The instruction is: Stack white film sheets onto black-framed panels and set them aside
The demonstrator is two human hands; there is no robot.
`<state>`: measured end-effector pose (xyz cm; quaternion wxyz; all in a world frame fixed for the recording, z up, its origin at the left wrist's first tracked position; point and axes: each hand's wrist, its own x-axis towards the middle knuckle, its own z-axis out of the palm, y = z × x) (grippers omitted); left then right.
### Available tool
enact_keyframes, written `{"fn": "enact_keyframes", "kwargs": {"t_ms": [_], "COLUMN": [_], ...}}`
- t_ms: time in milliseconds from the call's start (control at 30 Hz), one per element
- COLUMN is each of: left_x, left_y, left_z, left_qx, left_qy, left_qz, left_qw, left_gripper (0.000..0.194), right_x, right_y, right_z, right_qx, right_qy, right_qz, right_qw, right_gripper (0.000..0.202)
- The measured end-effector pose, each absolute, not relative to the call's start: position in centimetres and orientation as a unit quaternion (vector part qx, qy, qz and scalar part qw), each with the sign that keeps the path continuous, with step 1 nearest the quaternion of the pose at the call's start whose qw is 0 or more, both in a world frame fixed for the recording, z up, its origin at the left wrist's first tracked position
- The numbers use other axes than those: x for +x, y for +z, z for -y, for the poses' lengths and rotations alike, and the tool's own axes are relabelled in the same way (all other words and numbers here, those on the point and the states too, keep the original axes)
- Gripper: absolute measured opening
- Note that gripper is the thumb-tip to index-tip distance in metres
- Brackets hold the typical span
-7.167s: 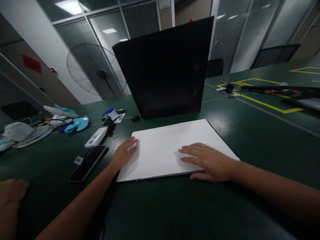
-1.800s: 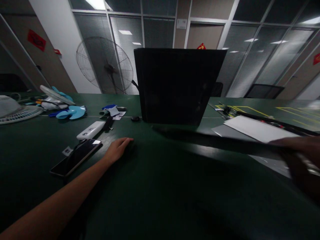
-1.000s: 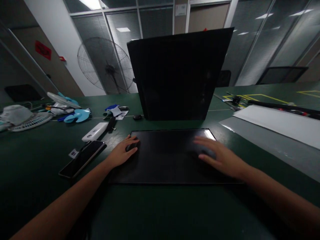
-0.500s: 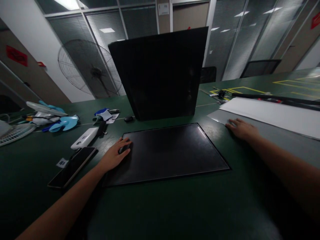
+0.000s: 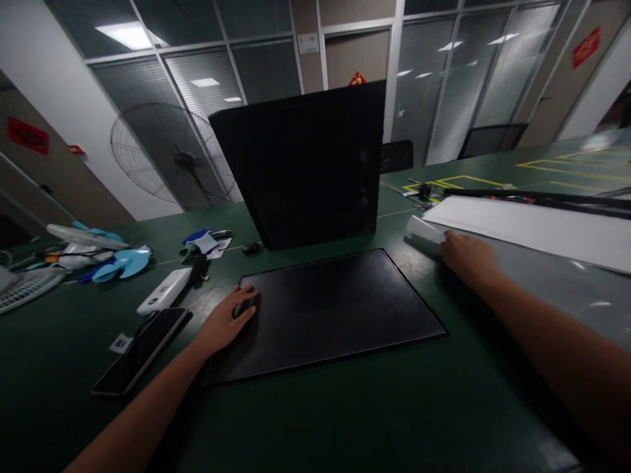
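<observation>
Right hand [image 5: 467, 257]: fingers pinching translucent sheet [image 5: 539, 272], far-left end.
Left hand [image 5: 225, 320]: fingers resting spread on dark panel [image 5: 325, 318], green surface [image 5: 355, 414] beneath; fan [image 5: 185, 159] standing far left.

an office-like room with blinds [image 5: 200, 98] behind glass partitions [image 5: 419, 108], dark chairs [image 5: 493, 140], a long green table [image 5: 325, 414]

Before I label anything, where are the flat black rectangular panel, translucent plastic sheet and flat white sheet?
Flat black rectangular panel [image 5: 323, 315], head view: face centre.
Translucent plastic sheet [image 5: 549, 277], head view: middle of visible surface.
Flat white sheet [image 5: 532, 228], head view: upper face.
</observation>
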<state>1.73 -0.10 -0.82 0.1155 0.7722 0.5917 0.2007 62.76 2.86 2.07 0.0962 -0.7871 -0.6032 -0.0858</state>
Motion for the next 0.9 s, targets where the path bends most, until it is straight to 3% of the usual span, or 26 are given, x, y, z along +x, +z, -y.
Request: {"fn": "enact_keyframes", "kwargs": {"t_ms": [200, 367, 567, 700, 833, 900], "left_x": [2.1, 2.4, 2.2, 2.0, 2.0, 2.1], "left_y": [-0.3, 0.2, -0.2, -0.6, -0.6, -0.5], "left_z": [0.5, 0.7, 0.6, 0.4, 0.4, 0.4], "left_qx": [0.775, 0.774, 0.779, 0.779, 0.781, 0.783], "left_qy": [0.196, 0.198, 0.199, 0.196, 0.196, 0.193], "left_qz": [-0.590, -0.589, -0.586, -0.589, -0.587, -0.586], "left_qw": [0.116, 0.118, 0.095, 0.088, 0.086, 0.080], "left_gripper": [0.055, 0.053, 0.049, 0.051, 0.052, 0.052], "right_x": [57.5, 51.5, 45.8, 45.2, 47.7, 49.7], "right_y": [3.3, 3.7, 4.5, 4.0, 3.4, 3.2], "right_z": [-1.5, 0.3, 3.9, 4.4, 2.4, 1.0], "right_qx": [-0.731, -0.599, -0.430, -0.390, -0.456, -0.552], "right_qy": [-0.136, -0.129, -0.042, 0.073, 0.040, -0.033], "right_qz": [0.660, 0.788, 0.901, 0.910, 0.863, 0.811], "right_qw": [0.108, 0.070, 0.032, 0.117, 0.213, 0.190], "right_gripper": [0.049, 0.050, 0.054, 0.061, 0.053, 0.053]}}
